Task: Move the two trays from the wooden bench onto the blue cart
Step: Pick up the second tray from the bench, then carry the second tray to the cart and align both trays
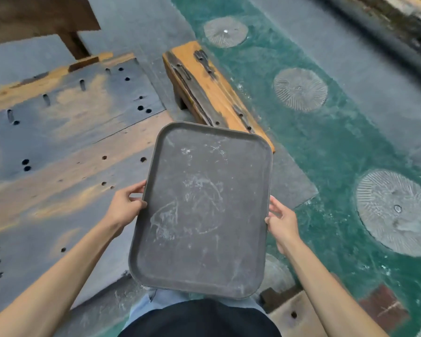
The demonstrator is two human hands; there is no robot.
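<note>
A dark grey rectangular tray, scratched and dusty, hangs in the air in front of my body. My left hand grips its left rim and my right hand grips its right rim. The tray is held roughly level, its far short edge over the near end of a small wooden bench. The bench top is orange-brown with dark worn patches and nothing lies on it. No second tray shows in this view. To the left lies a large blue-painted flat surface with worn wood and drilled holes; I cannot tell if it is the cart.
The floor to the right is green with three round ribbed grey discs set in it. Grey slabs lie around the bench. A dark wooden structure stands at the upper left. Wooden blocks lie by my right leg.
</note>
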